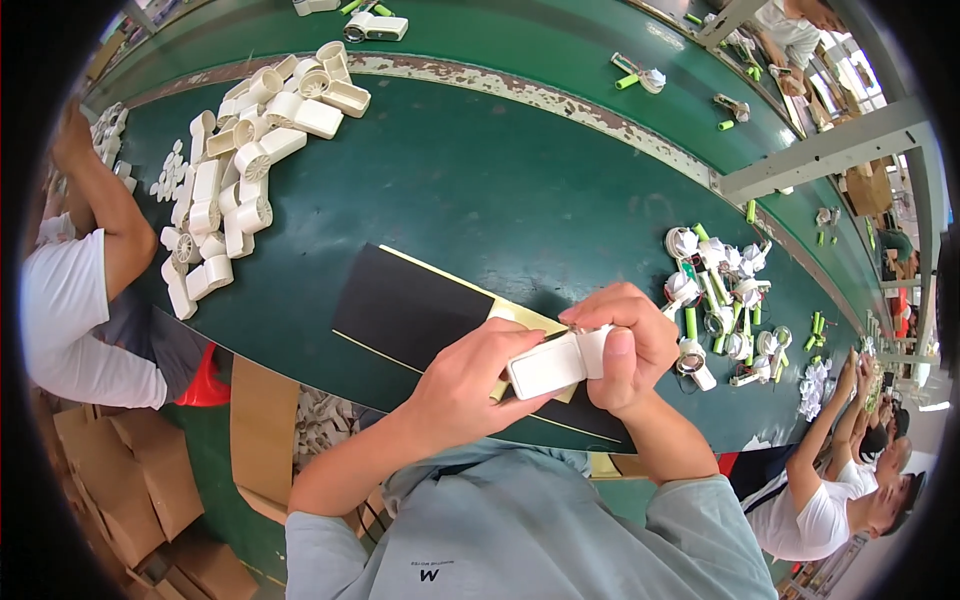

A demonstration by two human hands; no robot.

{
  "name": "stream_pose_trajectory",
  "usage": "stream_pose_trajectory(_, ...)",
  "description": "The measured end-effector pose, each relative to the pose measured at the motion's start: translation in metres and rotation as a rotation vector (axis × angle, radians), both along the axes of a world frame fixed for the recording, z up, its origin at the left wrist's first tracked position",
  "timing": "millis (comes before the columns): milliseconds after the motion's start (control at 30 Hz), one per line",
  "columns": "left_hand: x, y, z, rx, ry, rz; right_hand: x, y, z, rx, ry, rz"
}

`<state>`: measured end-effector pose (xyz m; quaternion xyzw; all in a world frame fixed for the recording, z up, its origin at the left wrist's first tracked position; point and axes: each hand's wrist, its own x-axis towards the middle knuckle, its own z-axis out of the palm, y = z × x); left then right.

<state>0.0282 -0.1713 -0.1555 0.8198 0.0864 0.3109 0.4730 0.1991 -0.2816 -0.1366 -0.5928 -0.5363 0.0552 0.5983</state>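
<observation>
A white plastic fan casing point(547, 370), box-shaped at one end, is held between both my hands just above the table's near edge. My left hand point(460, 378) has its fingers behind the box end and its thumb along the lower side. My right hand point(636, 345) grips the other end, thumb pressed on the front and fingers curled over the top. What lies on the casing's far side is hidden. Beneath my hands is a black mat point(400, 305) with a pale yellow border; a yellow patch shows behind the casing.
Empty white casings point(240, 165) are heaped at the left of the green table point(480, 170). On the right lie white fan assemblies point(715, 285) with green cylinders. A conveyor point(540, 55) runs beyond a worn ledge. People sit at both sides; cardboard boxes point(130, 470) stand at lower left.
</observation>
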Motion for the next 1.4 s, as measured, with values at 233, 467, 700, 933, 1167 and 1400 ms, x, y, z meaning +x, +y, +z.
stream_pose_trajectory(233, 0.012, 0.009, -0.005, -0.034, -0.199, -0.094, 0.002, -0.005, 0.003, -0.041, 0.027, 0.005)
stream_pose_trajectory(467, 0.016, 0.012, 0.004, -0.084, -0.177, -0.116, 0.009, -0.004, 0.017, -0.044, -0.015, 0.013)
stream_pose_trajectory(700, 0.019, 0.024, 0.023, -0.212, -0.006, -0.044, 0.027, 0.021, 0.039, -0.227, 0.016, 0.081)
stream_pose_trajectory(933, 0.030, 0.068, 0.019, -0.317, 0.129, 0.129, 0.091, 0.053, 0.061, -0.599, 0.299, 0.445)
stream_pose_trajectory(1167, 0.039, 0.184, 0.012, 0.711, 0.369, 0.689, 0.265, 0.079, 0.001, -0.489, -0.455, -0.664)
stream_pose_trajectory(1400, 0.028, 0.240, -0.010, 0.907, 0.692, 0.903, 0.260, 0.160, -0.023, -0.469, -0.676, -0.511)
